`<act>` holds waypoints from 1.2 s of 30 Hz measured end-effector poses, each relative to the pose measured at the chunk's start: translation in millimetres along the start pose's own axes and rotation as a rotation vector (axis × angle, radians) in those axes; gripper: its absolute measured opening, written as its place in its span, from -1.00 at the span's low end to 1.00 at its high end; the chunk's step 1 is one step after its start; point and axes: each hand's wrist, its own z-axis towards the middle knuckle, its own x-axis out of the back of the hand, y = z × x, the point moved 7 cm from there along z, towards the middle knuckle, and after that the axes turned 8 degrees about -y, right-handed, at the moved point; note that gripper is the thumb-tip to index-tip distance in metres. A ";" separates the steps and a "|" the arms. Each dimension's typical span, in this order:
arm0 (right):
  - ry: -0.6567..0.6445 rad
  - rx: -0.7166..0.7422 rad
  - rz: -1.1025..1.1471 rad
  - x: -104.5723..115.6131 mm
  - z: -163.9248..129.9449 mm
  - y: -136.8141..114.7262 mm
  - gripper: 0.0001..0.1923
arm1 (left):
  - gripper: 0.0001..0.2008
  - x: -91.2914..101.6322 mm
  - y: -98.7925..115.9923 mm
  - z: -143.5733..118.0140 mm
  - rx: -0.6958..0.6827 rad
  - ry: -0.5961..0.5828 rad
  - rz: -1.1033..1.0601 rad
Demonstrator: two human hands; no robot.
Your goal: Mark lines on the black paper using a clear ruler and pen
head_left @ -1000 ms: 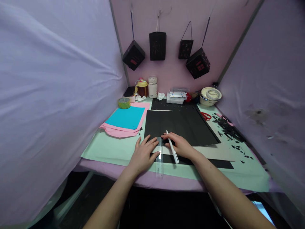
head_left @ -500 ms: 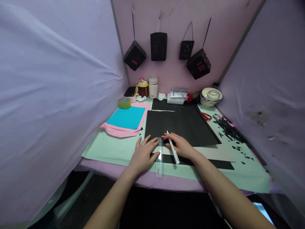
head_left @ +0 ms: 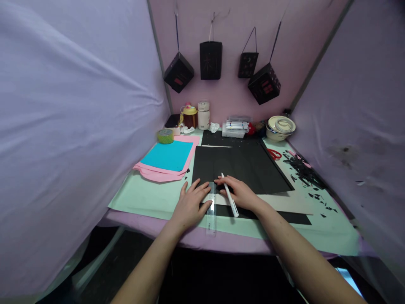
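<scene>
Two hands rest at the near edge of the worktop (head_left: 142,198), on a clear ruler (head_left: 211,215) that lies across a pale strip (head_left: 284,202) and the black sheet (head_left: 240,164) beyond it. The left hand (head_left: 190,203) is flat with its fingers spread, pressing the ruler and paper down. The right hand (head_left: 240,192) lies just beside it, its fingers curled round a white pen (head_left: 229,195) whose tip points away, toward the middle of the black sheet. No drawn line can be made out on the black paper, so the marking looks barely begun; the sheet appears whole and uncut. To the right, black scraps (head_left: 303,171) and red scissors (head_left: 274,154) suggest other cutting is already done. Farther left lie a blue sheet (head_left: 167,155) on pink paper (head_left: 152,174). On the back wall hang four black lanterns (head_left: 210,60), seemingly finished pieces.
</scene>
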 end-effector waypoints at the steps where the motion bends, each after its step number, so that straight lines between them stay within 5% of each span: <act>1: 0.000 -0.002 -0.001 -0.1 -0.1 0.2 -0.71 | -0.60 0.0 0.0 0.0 0.000 0.000 0.001; 36: -0.020 0.011 -0.037 -3.8 0.5 2.2 -0.73 | -0.62 -2.0 -0.2 0.7 0.010 0.012 0.031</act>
